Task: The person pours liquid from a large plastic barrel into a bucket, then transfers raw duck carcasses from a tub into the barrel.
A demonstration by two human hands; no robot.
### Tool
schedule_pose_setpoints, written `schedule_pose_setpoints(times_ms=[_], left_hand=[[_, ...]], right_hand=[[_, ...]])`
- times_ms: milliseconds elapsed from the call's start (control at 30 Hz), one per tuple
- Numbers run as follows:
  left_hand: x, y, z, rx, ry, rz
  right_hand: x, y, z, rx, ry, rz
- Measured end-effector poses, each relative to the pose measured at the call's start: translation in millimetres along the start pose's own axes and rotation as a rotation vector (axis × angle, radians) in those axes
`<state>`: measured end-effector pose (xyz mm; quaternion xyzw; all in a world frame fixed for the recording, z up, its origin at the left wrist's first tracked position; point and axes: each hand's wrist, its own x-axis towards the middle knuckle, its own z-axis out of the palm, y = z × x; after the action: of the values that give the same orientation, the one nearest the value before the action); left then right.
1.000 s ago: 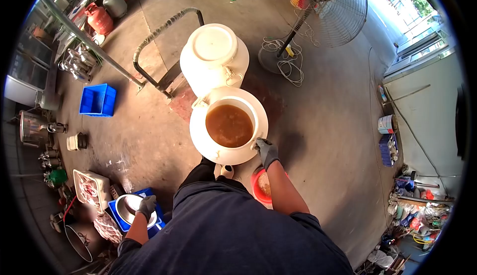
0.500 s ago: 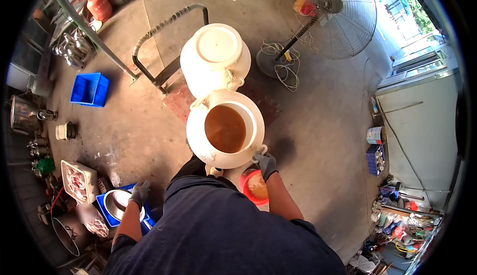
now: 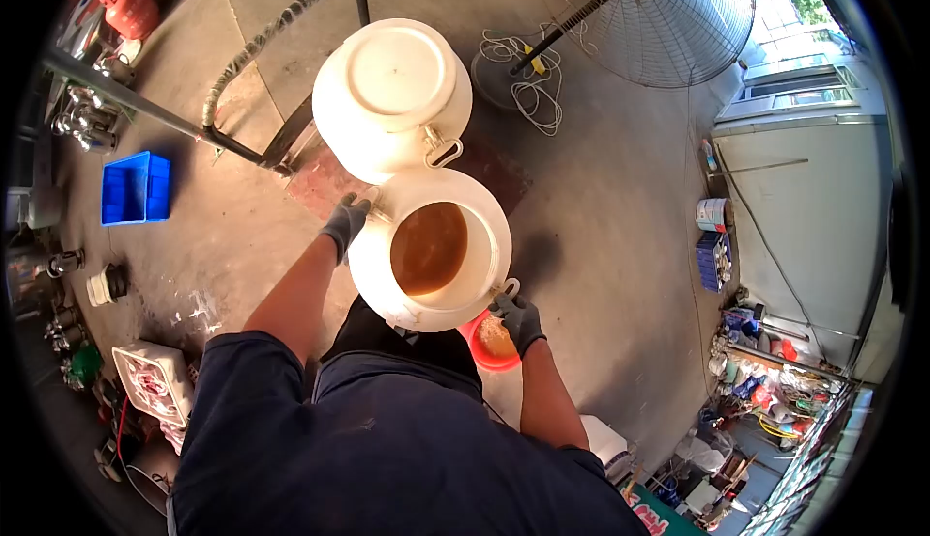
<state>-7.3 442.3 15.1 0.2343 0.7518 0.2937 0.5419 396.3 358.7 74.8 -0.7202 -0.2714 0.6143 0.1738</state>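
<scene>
An open white barrel point(image 3: 373, 263) holding brown liquid point(image 3: 428, 245) stands in front of me, tilted toward my body. My right hand point(image 3: 518, 321), in a grey glove, is closed on the handle at its right side. At the barrel's upper left my left hand point(image 3: 348, 221), also gloved, lies at the other handle with its fingers closed around it. Right behind is a second white barrel point(image 3: 400, 76) with its lid on. A red basin point(image 3: 494, 340) with pale contents sits on the floor beside my right hand, partly hidden by the open barrel.
A flatbed cart point(image 3: 315, 179) with a wrapped handle is behind and under the barrels. A blue crate point(image 3: 136, 190) is on the left floor, with a white tub point(image 3: 155, 381) nearer. A large fan point(image 3: 668, 22) with coiled cable stands at the back right. Clutter lines the right wall.
My left hand has left the metal bowl at the lower left and come up to the open barrel's left handle. The barrel leans more toward me. My right hand stays on its handle.
</scene>
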Motion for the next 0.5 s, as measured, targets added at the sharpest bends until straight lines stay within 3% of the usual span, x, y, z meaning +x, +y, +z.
schedule_pose_setpoints(times_ms=[133, 167, 233, 367, 433, 500], left_hand=[[24.9, 6.1, -7.8, 0.073, -0.065, -0.034], [56.3, -21.5, -14.4, 0.013, -0.093, -0.005], [23.3, 18.5, -14.4, 0.032, -0.098, 0.069], [8.9, 8.3, -11.8, 0.074, -0.243, 0.197], [-47.8, 50.8, -7.2, 0.051, -0.264, 0.101], [-41.4, 22.4, 5.4, 0.085, -0.255, 0.289]], right_hand=[[8.7, 16.2, -4.1, 0.046, -0.091, -0.097], [9.3, 15.3, -4.7, 0.056, -0.085, -0.101], [11.5, 19.4, -10.6, 0.118, -0.190, -0.082], [15.2, 12.7, -14.0, 0.297, -0.198, -0.001], [24.2, 11.4, -14.4, 0.295, -0.208, 0.001], [30.4, 10.7, -12.2, 0.380, -0.165, -0.062]])
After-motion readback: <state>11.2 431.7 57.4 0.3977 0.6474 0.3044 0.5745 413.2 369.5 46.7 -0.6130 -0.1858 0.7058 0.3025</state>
